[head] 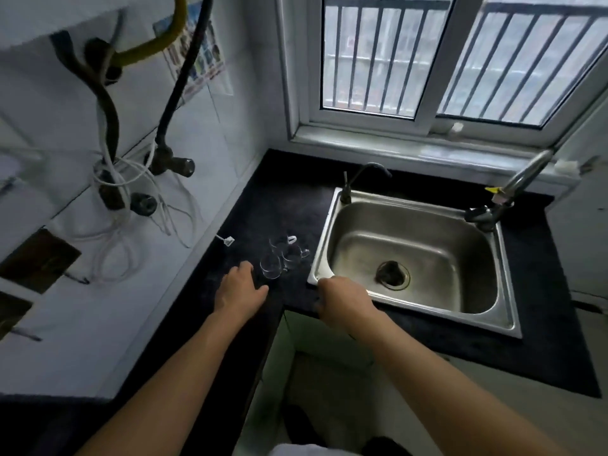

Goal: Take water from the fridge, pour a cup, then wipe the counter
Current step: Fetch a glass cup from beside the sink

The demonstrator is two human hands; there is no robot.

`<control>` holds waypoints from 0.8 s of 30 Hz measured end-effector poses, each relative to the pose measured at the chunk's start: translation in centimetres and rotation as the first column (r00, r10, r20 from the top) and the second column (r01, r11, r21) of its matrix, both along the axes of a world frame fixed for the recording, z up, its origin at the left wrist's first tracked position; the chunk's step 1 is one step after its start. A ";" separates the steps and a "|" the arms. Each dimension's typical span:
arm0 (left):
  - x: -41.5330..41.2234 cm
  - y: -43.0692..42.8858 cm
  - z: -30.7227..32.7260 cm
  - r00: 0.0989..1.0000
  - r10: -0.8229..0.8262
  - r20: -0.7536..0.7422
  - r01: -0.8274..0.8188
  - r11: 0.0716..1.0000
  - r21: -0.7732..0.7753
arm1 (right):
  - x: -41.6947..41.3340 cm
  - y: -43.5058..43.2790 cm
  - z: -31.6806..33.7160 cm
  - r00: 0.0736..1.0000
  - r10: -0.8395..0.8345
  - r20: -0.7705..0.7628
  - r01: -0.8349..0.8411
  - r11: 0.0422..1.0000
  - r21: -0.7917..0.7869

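Observation:
Three clear glass cups [282, 256] stand close together on the black counter [283, 205], just left of the sink. My left hand [241, 287] lies on the counter a little short of the nearest cup [271, 268], fingers spread, holding nothing. My right hand [342, 302] is at the sink's front-left corner, above the counter's front edge, with its fingers curled under; I cannot tell whether it holds anything. No water bottle, fridge or cloth is in view.
A steel sink [506, 311] with two taps, a small one [357, 181] at its back left and a large one [506, 195] at its back right, fills the counter's right half. Pipes, hoses and white cables [112, 179] hang on the tiled left wall. A barred window [427, 60] is behind.

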State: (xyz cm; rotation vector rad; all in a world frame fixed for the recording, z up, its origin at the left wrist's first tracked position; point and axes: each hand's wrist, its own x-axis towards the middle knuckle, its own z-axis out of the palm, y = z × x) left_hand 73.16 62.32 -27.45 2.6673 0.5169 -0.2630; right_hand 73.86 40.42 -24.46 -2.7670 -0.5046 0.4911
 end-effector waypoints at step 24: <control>9.2 0.5 -10.6 0.993 0.121 -0.017 -0.121 0.955 -0.270 | 7.8 -1.8 -3.4 0.977 -0.019 -0.211 0.021 1.000 0.009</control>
